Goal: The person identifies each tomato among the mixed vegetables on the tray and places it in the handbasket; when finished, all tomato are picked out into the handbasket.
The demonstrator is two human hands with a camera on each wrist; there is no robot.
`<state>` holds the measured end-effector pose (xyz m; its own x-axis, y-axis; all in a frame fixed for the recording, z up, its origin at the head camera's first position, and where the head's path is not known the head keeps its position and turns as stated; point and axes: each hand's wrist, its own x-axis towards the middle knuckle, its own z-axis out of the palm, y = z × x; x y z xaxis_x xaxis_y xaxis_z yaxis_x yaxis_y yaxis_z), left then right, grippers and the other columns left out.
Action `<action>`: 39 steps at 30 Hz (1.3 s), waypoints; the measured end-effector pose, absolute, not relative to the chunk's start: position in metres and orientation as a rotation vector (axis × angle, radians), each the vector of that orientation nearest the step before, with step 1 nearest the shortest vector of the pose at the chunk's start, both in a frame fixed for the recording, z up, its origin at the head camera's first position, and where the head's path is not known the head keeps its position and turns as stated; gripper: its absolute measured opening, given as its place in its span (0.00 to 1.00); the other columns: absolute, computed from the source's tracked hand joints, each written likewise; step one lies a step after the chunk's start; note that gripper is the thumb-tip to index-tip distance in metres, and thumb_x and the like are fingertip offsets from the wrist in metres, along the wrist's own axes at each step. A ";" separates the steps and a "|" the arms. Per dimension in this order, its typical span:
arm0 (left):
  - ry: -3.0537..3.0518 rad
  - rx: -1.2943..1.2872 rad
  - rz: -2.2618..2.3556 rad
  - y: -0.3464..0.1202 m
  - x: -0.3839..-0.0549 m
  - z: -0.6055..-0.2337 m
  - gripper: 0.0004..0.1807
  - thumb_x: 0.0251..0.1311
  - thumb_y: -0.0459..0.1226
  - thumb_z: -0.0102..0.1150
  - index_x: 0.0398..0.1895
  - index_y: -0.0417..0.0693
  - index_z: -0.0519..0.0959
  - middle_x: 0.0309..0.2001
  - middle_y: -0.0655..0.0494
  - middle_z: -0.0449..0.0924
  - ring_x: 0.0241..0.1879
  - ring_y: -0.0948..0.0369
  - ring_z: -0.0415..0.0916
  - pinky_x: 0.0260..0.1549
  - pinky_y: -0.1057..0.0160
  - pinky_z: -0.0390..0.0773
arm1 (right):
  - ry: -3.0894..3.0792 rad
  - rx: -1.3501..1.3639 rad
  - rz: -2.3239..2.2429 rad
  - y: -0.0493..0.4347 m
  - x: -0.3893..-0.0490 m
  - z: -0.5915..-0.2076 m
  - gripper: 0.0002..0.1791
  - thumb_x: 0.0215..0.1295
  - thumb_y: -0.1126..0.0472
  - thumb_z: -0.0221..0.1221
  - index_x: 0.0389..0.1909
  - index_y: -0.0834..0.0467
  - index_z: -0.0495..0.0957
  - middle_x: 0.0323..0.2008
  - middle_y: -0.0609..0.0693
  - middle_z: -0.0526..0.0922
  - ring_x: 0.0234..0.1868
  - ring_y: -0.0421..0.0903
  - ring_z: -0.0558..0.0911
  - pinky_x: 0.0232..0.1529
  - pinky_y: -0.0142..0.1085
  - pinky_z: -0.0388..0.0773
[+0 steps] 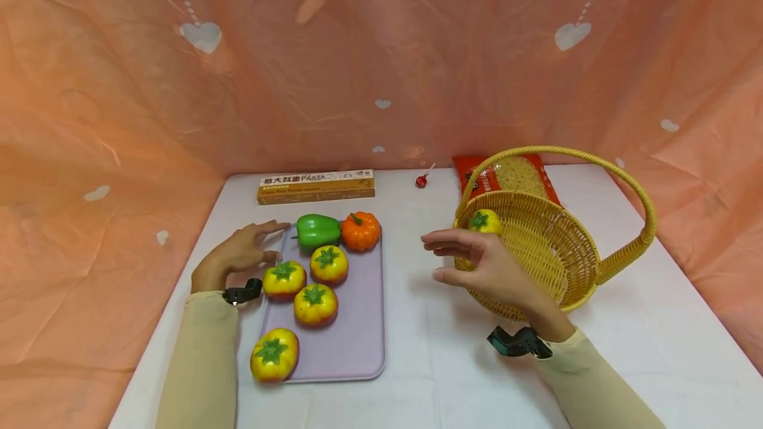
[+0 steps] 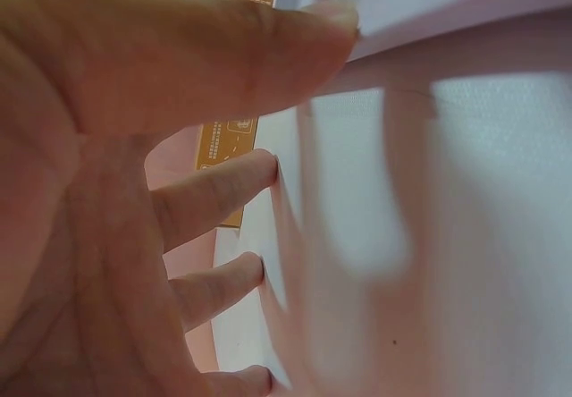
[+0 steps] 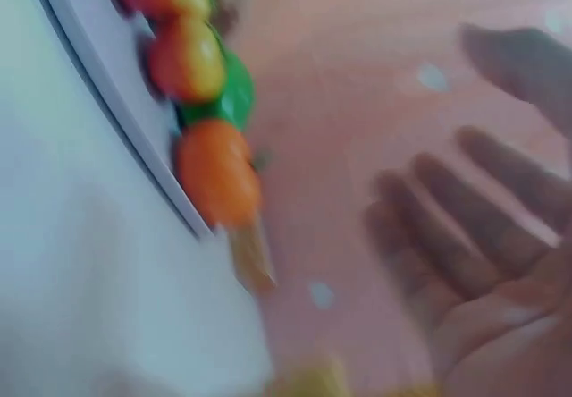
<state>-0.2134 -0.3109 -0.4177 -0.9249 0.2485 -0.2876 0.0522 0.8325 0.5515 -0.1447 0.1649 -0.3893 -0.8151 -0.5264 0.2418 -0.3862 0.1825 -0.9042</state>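
My left hand [image 1: 241,250] is at the left edge of a lilac tray [image 1: 363,323], its fingers spread; in the left wrist view the thumb [image 2: 268,53] is by the tray's rim and the other fingers reach down to the table. On the tray are several yellow-red toy persimmons [image 1: 316,304] with green leaf tops, a green bell pepper [image 1: 318,231] and a small orange pumpkin [image 1: 360,231]. My right hand [image 1: 485,267] holds nothing, fingers loosely bent, before a yellow wicker basket [image 1: 536,263]. Inside the basket, a yellow persimmon [image 1: 485,221] shows; the hand partly hides another yellow one.
A pasta box [image 1: 316,188] lies behind the tray. A red lollipop [image 1: 421,181] rests at the table's back edge. Behind the basket is a red bag of pasta [image 1: 518,174]. The basket's tall handle [image 1: 646,217] arches up and right. A pinkish-orange curtain [image 1: 381,51] encloses the table.
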 end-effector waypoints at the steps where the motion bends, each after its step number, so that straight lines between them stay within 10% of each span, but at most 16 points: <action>1: 2.664 0.230 0.782 -0.311 -0.213 -0.418 0.41 0.68 0.40 0.72 0.83 0.52 0.70 0.85 0.29 0.56 0.83 0.25 0.49 0.77 0.19 0.49 | 2.269 -0.901 -1.751 0.158 -0.145 -0.392 0.26 0.69 0.67 0.74 0.67 0.56 0.83 0.66 0.53 0.87 0.65 0.45 0.86 0.68 0.37 0.83; 13: 2.674 0.264 0.774 -0.309 -0.212 -0.418 0.40 0.68 0.39 0.71 0.83 0.49 0.70 0.84 0.29 0.59 0.82 0.26 0.53 0.78 0.22 0.53 | 1.939 -1.001 -1.745 0.067 -0.153 -0.432 0.27 0.69 0.65 0.73 0.68 0.64 0.82 0.65 0.61 0.87 0.66 0.70 0.84 0.70 0.43 0.83; 24: 2.685 0.285 0.747 -0.307 -0.214 -0.420 0.40 0.68 0.39 0.71 0.83 0.49 0.70 0.84 0.28 0.58 0.82 0.26 0.53 0.78 0.22 0.54 | 1.992 -1.020 -1.617 0.013 -0.149 -0.457 0.27 0.65 0.64 0.77 0.65 0.57 0.86 0.63 0.52 0.89 0.61 0.43 0.88 0.68 0.46 0.84; 39: 2.680 0.232 0.746 -0.310 -0.213 -0.416 0.40 0.69 0.39 0.70 0.83 0.51 0.70 0.85 0.31 0.57 0.83 0.26 0.51 0.77 0.20 0.52 | 2.155 -0.992 -1.424 -0.007 -0.147 -0.459 0.31 0.65 0.60 0.78 0.69 0.53 0.84 0.64 0.47 0.89 0.59 0.33 0.84 0.67 0.30 0.80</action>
<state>-0.2126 -0.3105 -0.4164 -0.9258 0.2468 -0.2865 0.0633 0.8482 0.5259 -0.1473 -0.0070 -0.4590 -0.6824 -0.7275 0.0710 -0.3508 0.2407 -0.9050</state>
